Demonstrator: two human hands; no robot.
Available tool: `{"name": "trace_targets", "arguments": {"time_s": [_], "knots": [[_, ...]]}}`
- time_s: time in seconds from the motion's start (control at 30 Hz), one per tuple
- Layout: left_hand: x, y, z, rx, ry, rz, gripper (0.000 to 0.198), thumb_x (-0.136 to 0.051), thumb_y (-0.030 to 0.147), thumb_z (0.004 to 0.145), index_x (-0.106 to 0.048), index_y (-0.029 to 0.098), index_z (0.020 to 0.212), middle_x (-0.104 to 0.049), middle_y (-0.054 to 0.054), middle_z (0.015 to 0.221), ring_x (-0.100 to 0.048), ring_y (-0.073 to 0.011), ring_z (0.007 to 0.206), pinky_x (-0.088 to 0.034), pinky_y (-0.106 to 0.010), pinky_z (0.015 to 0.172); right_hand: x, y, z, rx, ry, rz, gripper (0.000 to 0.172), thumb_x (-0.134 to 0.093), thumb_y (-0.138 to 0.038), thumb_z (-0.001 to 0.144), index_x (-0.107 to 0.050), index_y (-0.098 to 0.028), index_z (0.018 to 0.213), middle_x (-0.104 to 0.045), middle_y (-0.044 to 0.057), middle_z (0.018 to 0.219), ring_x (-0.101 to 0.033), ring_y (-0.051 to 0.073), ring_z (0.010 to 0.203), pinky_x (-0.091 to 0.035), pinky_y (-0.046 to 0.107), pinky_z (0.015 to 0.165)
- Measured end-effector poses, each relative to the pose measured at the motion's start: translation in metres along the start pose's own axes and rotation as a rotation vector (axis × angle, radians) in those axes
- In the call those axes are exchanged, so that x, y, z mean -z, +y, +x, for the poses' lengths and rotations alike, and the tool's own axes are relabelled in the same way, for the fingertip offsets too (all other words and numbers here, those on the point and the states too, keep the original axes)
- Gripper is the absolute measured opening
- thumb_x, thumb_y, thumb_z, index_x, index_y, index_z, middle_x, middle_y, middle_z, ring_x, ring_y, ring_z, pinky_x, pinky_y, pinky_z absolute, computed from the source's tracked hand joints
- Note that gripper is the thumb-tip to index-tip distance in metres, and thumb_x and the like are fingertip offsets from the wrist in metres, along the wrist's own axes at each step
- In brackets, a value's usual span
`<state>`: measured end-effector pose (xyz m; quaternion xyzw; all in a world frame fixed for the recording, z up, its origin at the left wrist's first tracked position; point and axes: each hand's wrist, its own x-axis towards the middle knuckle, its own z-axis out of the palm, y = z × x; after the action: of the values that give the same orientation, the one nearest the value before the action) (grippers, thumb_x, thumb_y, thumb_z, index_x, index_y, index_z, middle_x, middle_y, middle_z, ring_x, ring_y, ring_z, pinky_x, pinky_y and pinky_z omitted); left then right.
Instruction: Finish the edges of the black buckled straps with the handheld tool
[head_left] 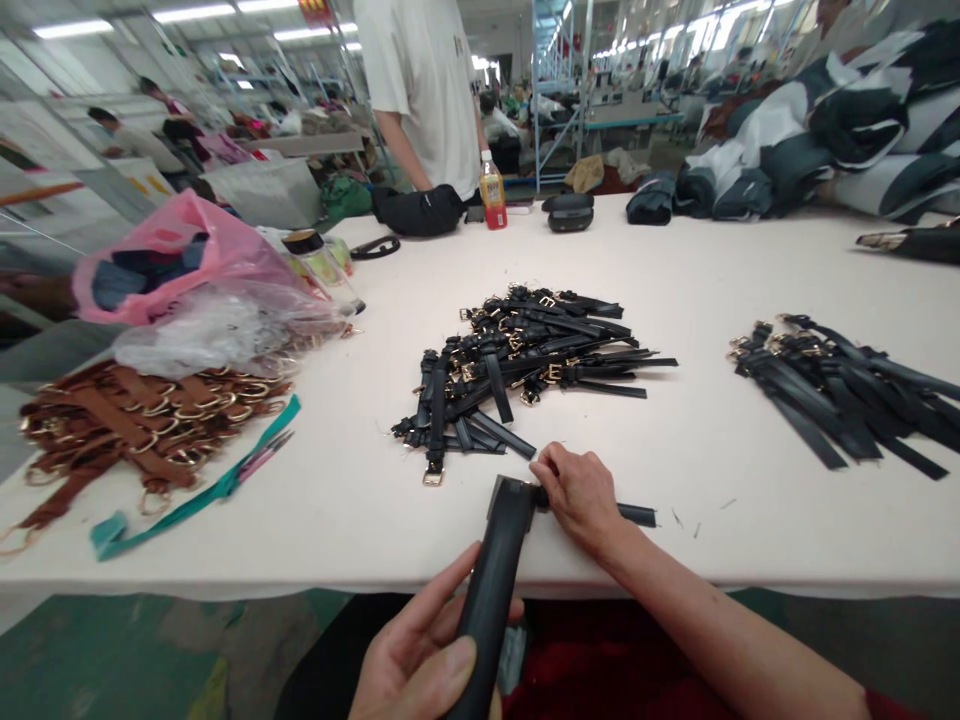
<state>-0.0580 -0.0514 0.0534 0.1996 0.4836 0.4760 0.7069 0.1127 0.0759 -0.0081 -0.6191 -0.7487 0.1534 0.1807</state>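
Observation:
My left hand (427, 650) is wrapped round a black hair clipper (499, 570), whose square head points away from me. Just right of that head, my right hand (581, 490) is closed in a pinch on a short black strap (637, 515). The strap's tail sticks out to the right beneath the hand, and its other end touches or nearly touches the clipper head. The pinched part is hidden by my fingers. Beyond both hands lies a pile of black buckle straps (495, 380) with gold-coloured buckles.
More black straps (832, 390) lie at the right. Brown straps with metal rings (127, 420), a teal ribbon (225, 485) and a pink bag (180, 260) are at the left. A drink bottle (493, 195) stands at the far edge of the white table (697, 290), near a person.

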Motion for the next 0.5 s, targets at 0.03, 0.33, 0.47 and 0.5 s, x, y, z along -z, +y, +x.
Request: {"name": "trace_targets", "arguments": {"time_s": [0.03,0.33,0.47,0.5], "knots": [[-0.001,0.001,0.002,-0.003,-0.004,0.006,0.052,-0.072,0.032,0.068,-0.06,0.027,0.118,-0.074,-0.016,0.095,-0.063,-0.0209,0.035,-0.035,-0.024,0.034,0.0,0.0,0.0,-0.001,0.006,-0.002,0.024,-0.041,-0.037,0.093,-0.055,-0.023,0.08,-0.064,-0.001,0.066,-0.056,0.016,0.062,-0.027,0.028,0.064],[-0.003,0.011,0.011,0.028,-0.069,0.031,0.054,-0.07,0.033,0.071,-0.056,0.025,0.122,-0.073,-0.018,0.097,-0.065,-0.0235,0.039,-0.043,-0.025,0.036,0.005,0.01,-0.004,0.019,-0.029,0.308,0.02,-0.039,-0.031,0.091,-0.051,-0.024,0.105,-0.064,-0.004,0.069,-0.057,0.015,0.064,-0.035,0.026,0.066],[-0.006,0.012,0.01,0.024,-0.087,0.01,0.051,-0.069,0.031,0.073,-0.056,0.025,0.122,-0.073,-0.017,0.097,-0.065,-0.0231,0.039,-0.042,-0.025,0.035,0.011,0.022,-0.017,0.135,-0.042,0.4,0.039,-0.054,-0.022,0.078,-0.047,-0.022,0.116,-0.065,0.0,0.087,-0.058,0.016,0.078,-0.04,0.029,0.076],[-0.007,0.013,0.01,0.02,-0.091,0.011,0.049,-0.067,0.03,0.075,-0.056,0.025,0.122,-0.074,-0.016,0.096,-0.065,-0.0229,0.039,-0.04,-0.024,0.034,0.014,0.025,-0.022,0.162,-0.021,0.371,0.042,-0.057,-0.02,0.073,-0.049,-0.021,0.114,-0.063,0.002,0.093,-0.056,0.018,0.084,-0.04,0.03,0.079]]}}
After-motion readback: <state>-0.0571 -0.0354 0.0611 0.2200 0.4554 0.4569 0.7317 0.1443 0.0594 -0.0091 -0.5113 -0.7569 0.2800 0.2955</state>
